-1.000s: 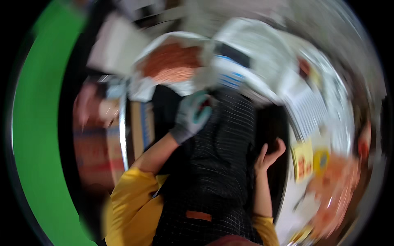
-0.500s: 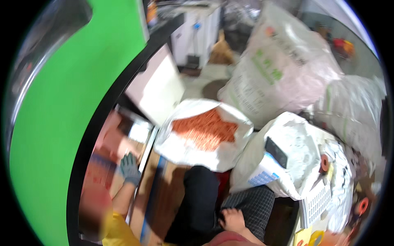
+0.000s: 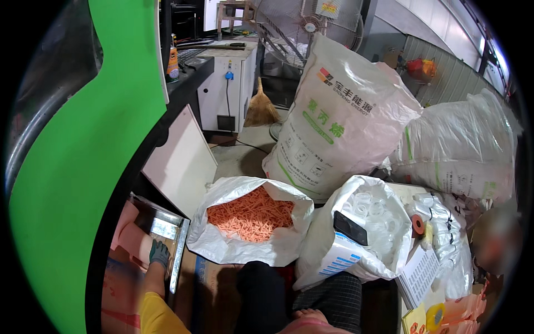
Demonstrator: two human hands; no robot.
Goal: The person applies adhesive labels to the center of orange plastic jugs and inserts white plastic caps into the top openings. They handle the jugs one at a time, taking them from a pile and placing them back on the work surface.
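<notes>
My left hand [image 3: 159,254], in a grey-green glove with a yellow sleeve behind it, rests palm down on a pink piece [image 3: 135,238] lying in the shiny metal tray [image 3: 177,245] at the lower left. My right hand [image 3: 309,318] lies low at the bottom edge on my lap, only partly showing, holding nothing that I can see. In front of my knees an open white sack [image 3: 222,245] holds many small orange plastic pieces [image 3: 251,214]. Beside it on the right sits a white bag of clear rings [image 3: 372,222] with a black phone [image 3: 350,227] on it.
A green machine panel [image 3: 67,167] fills the left side. Large white printed sacks [image 3: 339,122] stand behind, with more [image 3: 461,150] to the right. A white board [image 3: 181,161] leans by the machine. A white cabinet [image 3: 228,89], a broom [image 3: 260,108] and a fan [image 3: 303,25] are farther back.
The view has swung up and steadied from a blur. My left hand dropped from in front of my apron down to the tray at the left; my right hand sank to my lap.
</notes>
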